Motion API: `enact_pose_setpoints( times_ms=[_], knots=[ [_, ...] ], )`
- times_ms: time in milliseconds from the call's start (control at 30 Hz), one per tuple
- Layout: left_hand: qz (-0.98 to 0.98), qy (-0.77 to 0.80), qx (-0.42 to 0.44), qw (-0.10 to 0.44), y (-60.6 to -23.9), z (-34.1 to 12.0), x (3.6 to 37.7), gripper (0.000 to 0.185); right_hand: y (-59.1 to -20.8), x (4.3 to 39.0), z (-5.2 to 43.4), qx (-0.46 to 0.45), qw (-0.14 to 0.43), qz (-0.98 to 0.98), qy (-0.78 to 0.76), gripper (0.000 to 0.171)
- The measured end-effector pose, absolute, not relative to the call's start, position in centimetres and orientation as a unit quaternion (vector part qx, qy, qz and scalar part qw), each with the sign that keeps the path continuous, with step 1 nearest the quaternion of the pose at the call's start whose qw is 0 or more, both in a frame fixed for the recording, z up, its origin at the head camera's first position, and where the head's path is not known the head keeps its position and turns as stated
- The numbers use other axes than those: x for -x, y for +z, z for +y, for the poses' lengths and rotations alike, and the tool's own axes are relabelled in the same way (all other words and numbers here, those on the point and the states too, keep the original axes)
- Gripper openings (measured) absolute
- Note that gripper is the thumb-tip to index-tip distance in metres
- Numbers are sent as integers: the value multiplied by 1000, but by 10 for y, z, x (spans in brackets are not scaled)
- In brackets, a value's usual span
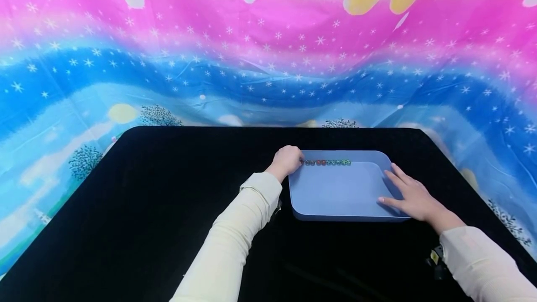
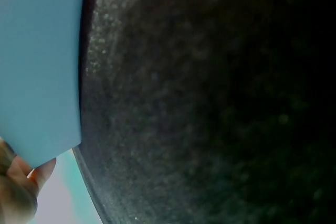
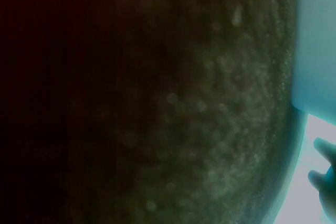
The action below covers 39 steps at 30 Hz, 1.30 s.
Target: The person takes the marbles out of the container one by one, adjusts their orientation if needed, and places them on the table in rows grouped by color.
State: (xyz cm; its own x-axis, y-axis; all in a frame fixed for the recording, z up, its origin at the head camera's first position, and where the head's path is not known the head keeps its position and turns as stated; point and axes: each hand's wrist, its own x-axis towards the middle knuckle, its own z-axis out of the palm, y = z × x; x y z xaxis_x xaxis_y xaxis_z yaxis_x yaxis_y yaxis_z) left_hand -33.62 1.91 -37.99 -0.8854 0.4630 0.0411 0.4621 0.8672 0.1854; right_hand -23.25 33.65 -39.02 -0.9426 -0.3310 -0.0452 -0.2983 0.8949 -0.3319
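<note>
Dark speckled table surface (image 3: 157, 103), pale blue tray wall (image 3: 317, 40), blurred fingertips (image 3: 325, 182)

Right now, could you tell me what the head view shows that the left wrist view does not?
Only the head view shows the row of small beads along the blue tray's far wall, the right hand flat on its right rim, and the colourful backdrop. Only the left wrist view shows the tray's outer wall up close. Both show the tray, the black table and the left hand.

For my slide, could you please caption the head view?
Left hand at a bead row in a blue tray; right hand on its rim.
</note>
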Motion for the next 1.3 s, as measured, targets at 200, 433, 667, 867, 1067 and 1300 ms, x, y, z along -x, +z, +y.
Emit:
enact_pose_setpoints(
  times_ms=[200, 433, 667, 867, 1067, 1300],
  knots=[
    [969, 76, -233, -10, -382, 21, 335, 18, -390, 232, 336, 160, 49, 973, -162, 83],
    [970, 43, -238, -32, -384, 23, 335, 19, -389, 232, 334, 156, 46, 974, -158, 84],
    [971, 34, -234, -35, -386, 23, 336, 15, -389, 232, 334, 155, 44, 975, -154, 85],
    [970, 42, -237, -40, -390, 23, 338, 13, -390, 232, 334, 154, 44, 975, -156, 84],
    [968, 39, -244, -42, -392, 22, 340, 10, -390, 232, 334, 152, 44, 975, -156, 84],
    [966, 48, -252, -33, -388, 19, 337, 12, -391, 231, 334, 153, 39, 976, -147, 85]
  ],
)
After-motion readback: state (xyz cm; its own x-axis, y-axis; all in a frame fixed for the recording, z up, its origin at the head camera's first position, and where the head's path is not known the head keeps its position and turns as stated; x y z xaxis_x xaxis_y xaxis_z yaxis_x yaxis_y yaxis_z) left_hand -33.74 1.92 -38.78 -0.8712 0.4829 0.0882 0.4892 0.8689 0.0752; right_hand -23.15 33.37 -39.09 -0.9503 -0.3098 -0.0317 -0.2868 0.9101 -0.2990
